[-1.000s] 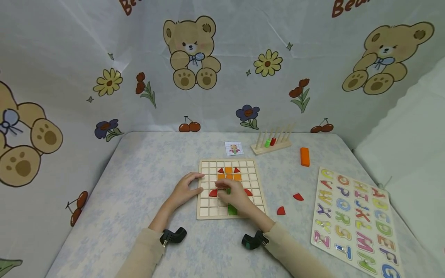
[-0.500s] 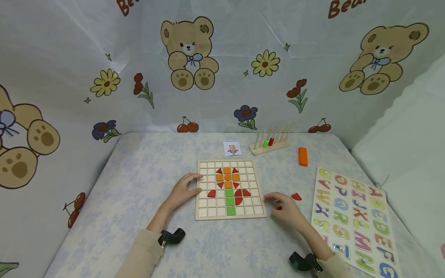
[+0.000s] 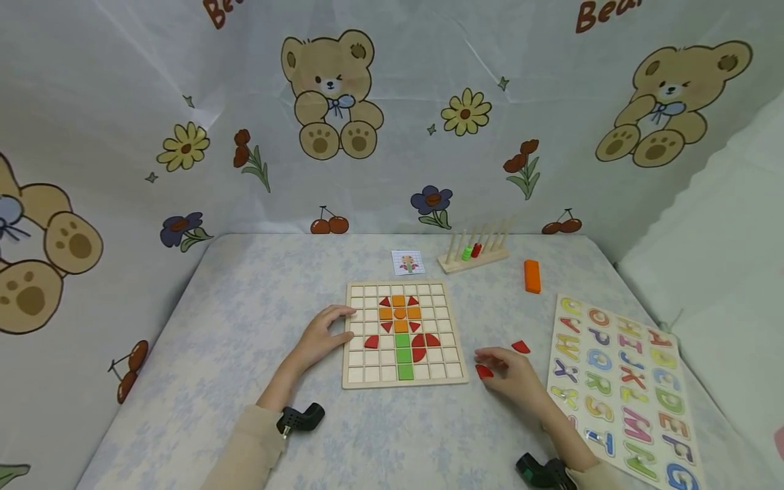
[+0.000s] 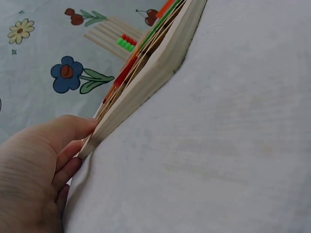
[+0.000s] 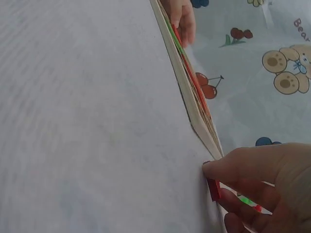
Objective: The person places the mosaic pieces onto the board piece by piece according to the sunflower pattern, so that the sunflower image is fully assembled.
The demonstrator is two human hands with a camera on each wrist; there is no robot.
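Observation:
A wooden grid board [image 3: 363, 374] lies on the table, set with orange, green and red pieces. At its left edge rests my left hand [image 3: 318, 335], thumb and fingers spread and touching the rim; the left wrist view shows these fingertips against the board's side [image 4: 146, 90]. To the right of the board, my right hand [image 3: 514, 374] pinches a red quarter-circle piece [image 3: 484, 371]. In the right wrist view the thumb presses on that red piece [image 5: 214, 188], with fingers behind it. Another red piece [image 3: 520, 347] lies just beyond the right hand.
A small pattern card [image 3: 407, 263] lies behind the board. Beside it stands a wooden peg rack [image 3: 474, 260] with green and red beads. An orange block [image 3: 532, 276] is farther right, and a letter puzzle board [image 3: 576, 364] covers the right side.
My right hand has left the board, moved right and taken hold of a red quarter-circle piece. Red pieces beside the green column are uncovered. The left hand has stayed at the board's edge.

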